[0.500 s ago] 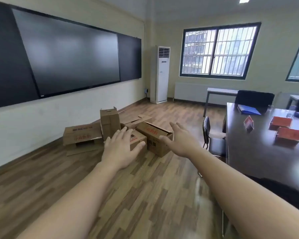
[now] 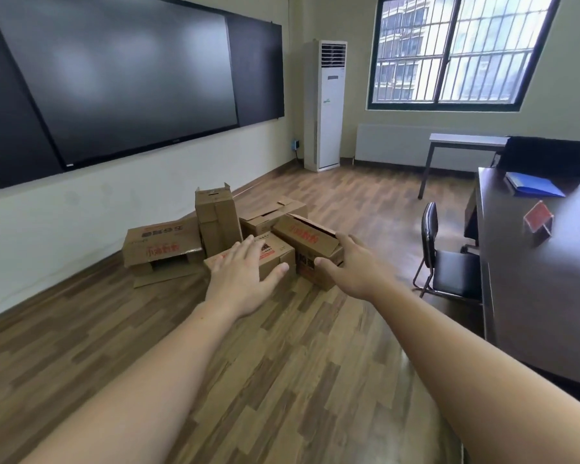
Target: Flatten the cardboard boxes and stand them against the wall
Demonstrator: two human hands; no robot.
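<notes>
Several brown cardboard boxes lie in a heap on the wooden floor near the white wall. One wide box with red print rests at the left, a tall box stands upright behind, and an open box lies at the back. A small box sits in front, beside a long box at the right. My left hand reaches out with straight fingers in front of the small box. My right hand stretches toward the long box, fingers spread. Neither hand holds anything.
A dark table with a blue folder and red name cards fills the right side, with a black chair beside it. A white standing air conditioner is in the far corner. A large dark screen hangs above the boxes.
The view has come closer to the boxes. Both hands have stayed stretched out, fingers open, toward the front boxes.
</notes>
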